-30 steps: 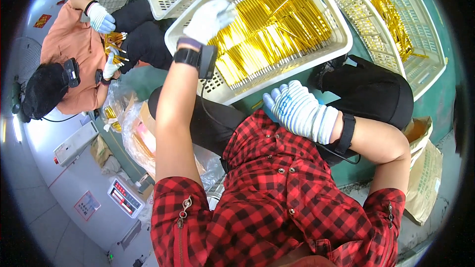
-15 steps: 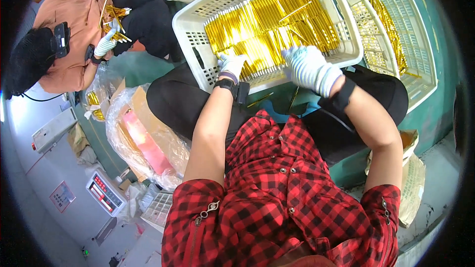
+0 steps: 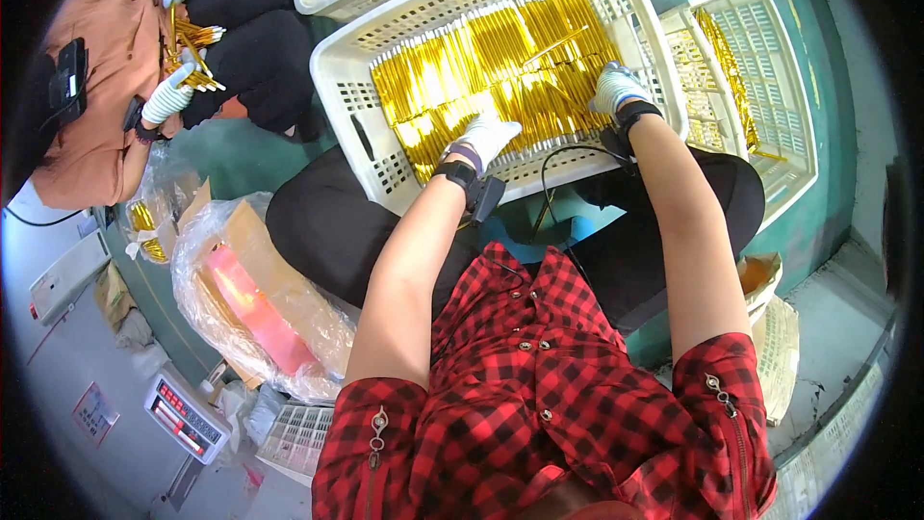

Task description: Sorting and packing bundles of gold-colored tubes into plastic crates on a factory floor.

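Basket (image 3: 332, 72), white, gold sticks (image 3: 433, 53) laid inside in rows; left hand (image 3: 488, 138) has slid inward over the nearer ones, right hand (image 3: 618, 89) has swung out to the right-hand end, so both seem to be on the sticks together. Either grip closed? Can't tell.

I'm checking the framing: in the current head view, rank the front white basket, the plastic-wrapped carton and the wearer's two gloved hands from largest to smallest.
1. Front white basket
2. Plastic-wrapped carton
3. Left hand and right hand: too alike to rank
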A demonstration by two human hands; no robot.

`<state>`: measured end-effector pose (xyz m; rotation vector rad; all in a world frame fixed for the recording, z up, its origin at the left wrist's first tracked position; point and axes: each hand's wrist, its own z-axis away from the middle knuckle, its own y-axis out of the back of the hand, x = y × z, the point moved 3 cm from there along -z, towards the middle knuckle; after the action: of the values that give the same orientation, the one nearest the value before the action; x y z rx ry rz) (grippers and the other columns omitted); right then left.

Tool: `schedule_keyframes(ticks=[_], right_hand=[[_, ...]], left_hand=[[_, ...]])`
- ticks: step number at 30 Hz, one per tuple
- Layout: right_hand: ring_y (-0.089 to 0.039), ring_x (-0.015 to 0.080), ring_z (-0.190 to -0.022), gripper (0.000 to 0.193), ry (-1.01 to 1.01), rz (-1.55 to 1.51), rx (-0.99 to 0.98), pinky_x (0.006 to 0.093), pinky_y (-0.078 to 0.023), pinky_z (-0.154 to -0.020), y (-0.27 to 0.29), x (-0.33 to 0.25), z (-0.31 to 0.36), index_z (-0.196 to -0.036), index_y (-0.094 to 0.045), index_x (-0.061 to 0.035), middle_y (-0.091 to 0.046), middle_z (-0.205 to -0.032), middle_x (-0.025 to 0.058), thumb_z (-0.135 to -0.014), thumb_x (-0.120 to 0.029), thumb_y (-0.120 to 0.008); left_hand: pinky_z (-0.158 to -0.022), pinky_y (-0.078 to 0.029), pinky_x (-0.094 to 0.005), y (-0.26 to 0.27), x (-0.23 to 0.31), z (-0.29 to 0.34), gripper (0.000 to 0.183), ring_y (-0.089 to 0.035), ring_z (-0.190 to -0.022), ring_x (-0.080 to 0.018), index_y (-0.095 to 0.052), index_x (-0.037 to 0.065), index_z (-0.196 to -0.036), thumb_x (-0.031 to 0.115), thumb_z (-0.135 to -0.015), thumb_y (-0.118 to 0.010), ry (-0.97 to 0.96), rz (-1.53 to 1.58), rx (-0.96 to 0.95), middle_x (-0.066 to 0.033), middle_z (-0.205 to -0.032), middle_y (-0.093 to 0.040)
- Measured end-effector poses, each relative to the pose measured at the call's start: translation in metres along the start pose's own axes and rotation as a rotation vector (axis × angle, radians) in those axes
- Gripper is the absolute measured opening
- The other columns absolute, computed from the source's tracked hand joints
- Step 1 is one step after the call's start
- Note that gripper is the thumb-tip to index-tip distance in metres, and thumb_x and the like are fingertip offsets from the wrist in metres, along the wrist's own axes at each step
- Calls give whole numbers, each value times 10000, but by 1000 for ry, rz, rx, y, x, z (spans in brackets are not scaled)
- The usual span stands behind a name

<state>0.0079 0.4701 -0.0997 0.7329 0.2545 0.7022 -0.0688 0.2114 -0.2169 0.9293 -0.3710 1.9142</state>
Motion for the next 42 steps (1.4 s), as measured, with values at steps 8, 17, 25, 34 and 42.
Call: schedule_keyframes(ticks=[8, 17, 25, 34, 42], right_hand=[[-449, 319, -1312, 1052, -132, -38, -151, 382, -379, -1097, -20, 21, -17, -1408, -339, 9, -433, -1436, 196, -595, -360, -895], [-537, 349, -1219, 875, -3, -28, -161, 415, -438, -1034, -26, 19, -19, -1328, -449, -27, -538, -1329, 213, -618, -292, -885], [-636, 380, -1017, 615, 342, -23, -207, 414, -514, -886, -20, -2, -9, -1104, -612, 23, -662, -1064, 241, -637, -300, -848], [-621, 354, -1082, 623, 346, -95, 93, 404, -511, -914, -59, 20, -40, -1122, -614, 15, -660, -1077, 235, -633, -300, -836], [-635, 329, -1046, 716, 272, -296, -195, 385, -499, -899, -74, 47, -68, -1182, -603, 17, -669, -1100, 212, -581, -279, -857]], left_hand=[[-950, -484, -391, -35, 94, 3, 692, -600, -1131, -355, -571, -66, -1201, 415, -737, -752, 364, -505, 18, -262, -1226, -597], [-965, -478, -379, -79, 114, -16, 790, -582, -1166, -343, -517, -56, -1255, 368, -673, -842, 335, -431, 3, -255, -1265, -575], [-918, -475, -352, -77, 43, -50, 715, -609, -1056, -252, -495, -44, -1234, 230, -690, -871, 132, 114, -79, -160, -1187, -633], [-790, -496, -352, -112, 92, -45, 457, -632, -890, -229, -609, 26, -1162, 33, -731, -763, 72, 272, -137, -81, -993, -693], [-744, -499, -381, -113, 108, -42, 229, -635, -797, -331, -667, 78, -1072, 190, -887, -594, -465, -983, -270, -177, -822, -649]])
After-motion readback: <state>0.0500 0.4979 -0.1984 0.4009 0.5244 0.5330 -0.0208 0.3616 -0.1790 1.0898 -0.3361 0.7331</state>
